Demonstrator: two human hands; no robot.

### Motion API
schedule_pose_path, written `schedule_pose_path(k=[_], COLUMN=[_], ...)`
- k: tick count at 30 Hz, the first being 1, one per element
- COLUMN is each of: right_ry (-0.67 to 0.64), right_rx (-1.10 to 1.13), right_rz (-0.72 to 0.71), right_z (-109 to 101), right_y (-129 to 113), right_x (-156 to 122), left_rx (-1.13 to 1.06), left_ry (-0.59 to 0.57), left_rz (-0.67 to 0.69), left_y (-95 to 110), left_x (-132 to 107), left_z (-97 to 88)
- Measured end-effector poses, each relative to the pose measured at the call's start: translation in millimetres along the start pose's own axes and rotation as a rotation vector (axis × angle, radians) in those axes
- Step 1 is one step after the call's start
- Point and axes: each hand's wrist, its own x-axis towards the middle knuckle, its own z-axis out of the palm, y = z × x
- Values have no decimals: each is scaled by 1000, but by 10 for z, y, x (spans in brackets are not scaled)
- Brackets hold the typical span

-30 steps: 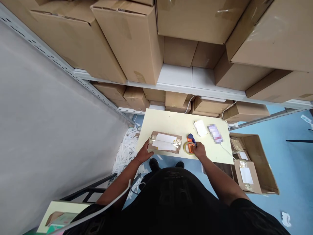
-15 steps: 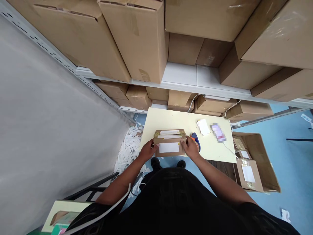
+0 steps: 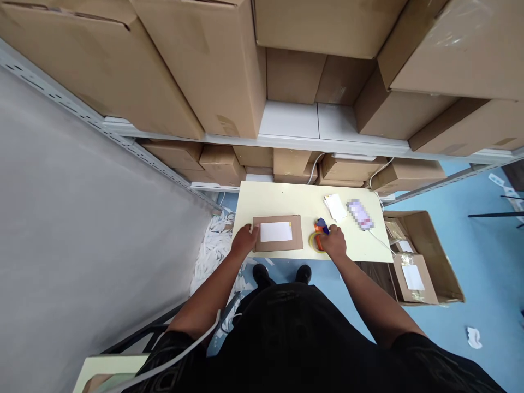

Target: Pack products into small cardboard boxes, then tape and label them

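Observation:
A small cardboard box with a white label on top lies flat near the front edge of the cream table. My left hand holds the box by its left end, thumb and fingers at the edge. To the right of the box, my right hand is closed on an orange and blue tape dispenser with a yellowish roll of tape. The palm covers part of its handle.
White papers and a blurred purple object with a cable lie at the table's right. A large open carton holding labelled boxes stands right of the table. Shelves full of cartons rise behind; paper shreds cover the floor at left.
The box was tilted up between both hands and now lies flat on the table. My right hand has left it and moved right onto the tape dispenser; my left hand stays at the box.

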Motion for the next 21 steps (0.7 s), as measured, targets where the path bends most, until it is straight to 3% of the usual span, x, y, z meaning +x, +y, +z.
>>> schedule_pose_path(k=[2, 4, 6, 8, 10, 13, 16, 21], right_ry=[-91, -226, -282, -224, -118, -4, 52, 61], right_rx=[-52, -43, -17, 3, 29, 104, 167, 186], right_rz=[76, 86, 53, -10, -114, -358, -557, -572], right_z=[25, 68, 108, 127, 116, 59, -9, -111], right_y=[210, 321, 359, 379, 424, 554, 712, 938], right_x=[80, 188, 276, 295, 225, 6, -209, -308], left_rx=[-56, -120, -160, -198, -305, -572, -746, -745], left_ry=[161, 192, 64, -125, -316, -515, -559, -538], left_rz=[115, 258, 378, 395, 262, -72, -245, -259], left_y=[81, 253, 512, 830, 1171, 1639, 1957, 2110], left_x=[-153, -355, -566, -732, -806, -739, -619, -655], left_z=[-80, -152, -166, -82, 93, 425, 682, 861])
